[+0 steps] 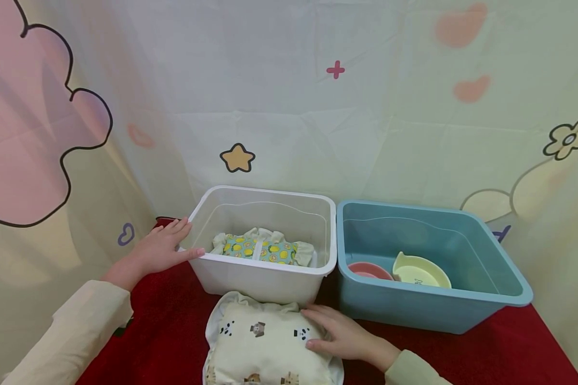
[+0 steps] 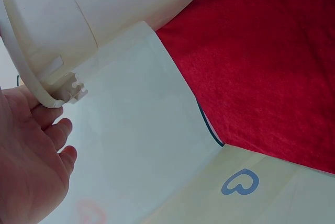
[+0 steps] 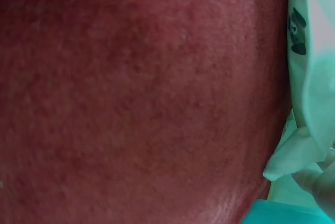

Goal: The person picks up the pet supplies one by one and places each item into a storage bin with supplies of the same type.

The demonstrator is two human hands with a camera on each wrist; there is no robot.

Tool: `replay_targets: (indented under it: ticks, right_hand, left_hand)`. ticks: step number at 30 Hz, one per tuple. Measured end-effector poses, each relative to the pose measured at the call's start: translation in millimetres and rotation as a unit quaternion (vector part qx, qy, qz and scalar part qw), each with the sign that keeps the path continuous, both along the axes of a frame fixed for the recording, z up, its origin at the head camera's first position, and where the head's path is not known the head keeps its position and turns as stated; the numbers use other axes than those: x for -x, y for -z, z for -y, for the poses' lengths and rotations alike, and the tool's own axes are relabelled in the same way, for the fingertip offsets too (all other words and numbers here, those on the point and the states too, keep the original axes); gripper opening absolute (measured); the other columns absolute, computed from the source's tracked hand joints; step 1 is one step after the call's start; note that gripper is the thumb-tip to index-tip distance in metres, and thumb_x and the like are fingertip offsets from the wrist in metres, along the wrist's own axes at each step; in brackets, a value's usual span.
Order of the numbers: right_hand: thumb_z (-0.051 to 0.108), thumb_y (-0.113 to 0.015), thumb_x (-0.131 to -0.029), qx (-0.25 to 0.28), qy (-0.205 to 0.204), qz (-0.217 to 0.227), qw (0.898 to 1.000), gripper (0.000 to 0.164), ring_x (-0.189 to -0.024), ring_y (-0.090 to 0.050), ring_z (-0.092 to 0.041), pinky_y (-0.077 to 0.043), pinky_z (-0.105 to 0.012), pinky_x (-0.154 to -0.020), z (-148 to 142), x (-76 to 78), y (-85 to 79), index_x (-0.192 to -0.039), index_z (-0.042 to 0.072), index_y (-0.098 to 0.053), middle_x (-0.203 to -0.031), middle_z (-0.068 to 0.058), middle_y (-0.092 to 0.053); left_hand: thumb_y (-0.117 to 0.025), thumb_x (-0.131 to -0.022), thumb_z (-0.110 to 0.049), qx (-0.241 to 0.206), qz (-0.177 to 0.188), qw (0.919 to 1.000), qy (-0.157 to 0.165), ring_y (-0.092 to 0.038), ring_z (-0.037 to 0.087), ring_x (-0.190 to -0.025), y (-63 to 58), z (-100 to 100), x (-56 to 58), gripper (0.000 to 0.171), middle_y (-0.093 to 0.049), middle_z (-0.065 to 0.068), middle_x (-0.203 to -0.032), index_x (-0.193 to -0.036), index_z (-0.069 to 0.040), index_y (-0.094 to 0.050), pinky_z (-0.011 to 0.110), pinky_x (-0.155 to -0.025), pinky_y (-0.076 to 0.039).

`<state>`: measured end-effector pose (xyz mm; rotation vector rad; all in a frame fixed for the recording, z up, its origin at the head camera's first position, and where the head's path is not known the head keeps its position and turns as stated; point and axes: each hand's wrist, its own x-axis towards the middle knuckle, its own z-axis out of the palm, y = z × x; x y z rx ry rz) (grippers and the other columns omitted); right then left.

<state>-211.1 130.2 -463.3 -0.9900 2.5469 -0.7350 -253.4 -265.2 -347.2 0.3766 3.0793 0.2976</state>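
My left hand (image 1: 159, 247) rests at the front left corner of a white plastic bin (image 1: 265, 271), thumb over the front rim and fingers along the left side. In the left wrist view, its fingers (image 2: 58, 132) lie just beneath the bin's rim. Inside sits a ruffled, lemon-print cloth piece (image 1: 260, 248) with a white band. A cream cushion (image 1: 265, 342) with animal prints and a frilled edge lies before the bin. At its upper right corner, my right hand (image 1: 339, 334) touches it with fairly straight fingers, thumb on top. The right wrist view shows only fingertips (image 3: 319, 182) by the frill.
A blue bin (image 1: 395, 302) stands close to the right of the white one. It holds a pink dish (image 1: 370, 270) and a pale yellow dish (image 1: 421, 270). Red cloth (image 1: 164, 326) covers the table, and a printed curtain (image 1: 289, 96) hangs behind.
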Motion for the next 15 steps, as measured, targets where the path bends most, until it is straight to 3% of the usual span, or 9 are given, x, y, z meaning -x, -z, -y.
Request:
replay_targets:
  ticks: [9, 15]
  right_hand:
    - [0.054, -0.047, -0.083, 0.000, -0.003, 0.002, 1.000, 0.066, -0.125, -0.037, -0.028, -0.035, -0.052, -0.096, 0.8, -2.1, 0.3, -0.133, 0.013, -0.039, -0.138, -0.010, -0.038]
    - [0.052, -0.047, -0.084, 0.007, -0.016, -0.020, 1.000, 0.064, -0.121, -0.042, -0.025, -0.037, -0.047, -0.097, 1.2, -1.3, 3.3, -0.133, 0.011, -0.040, -0.133, -0.007, -0.044]
  left_hand:
    - [-0.041, -0.079, -0.066, -0.004, 0.002, 1.0000, 0.004, -0.016, 0.040, -0.133, -0.6, -0.3, -1.3, 0.091, -0.017, 0.023, -0.144, -0.138, 0.001, -0.024, 0.060, -0.104, -0.009]
    - [-0.041, -0.079, -0.065, -0.001, -0.001, 1.0000, 0.004, -0.016, 0.039, -0.133, -1.6, -0.4, -2.0, 0.090, -0.018, 0.023, -0.144, -0.138, 0.001, -0.024, 0.060, -0.104, -0.009]
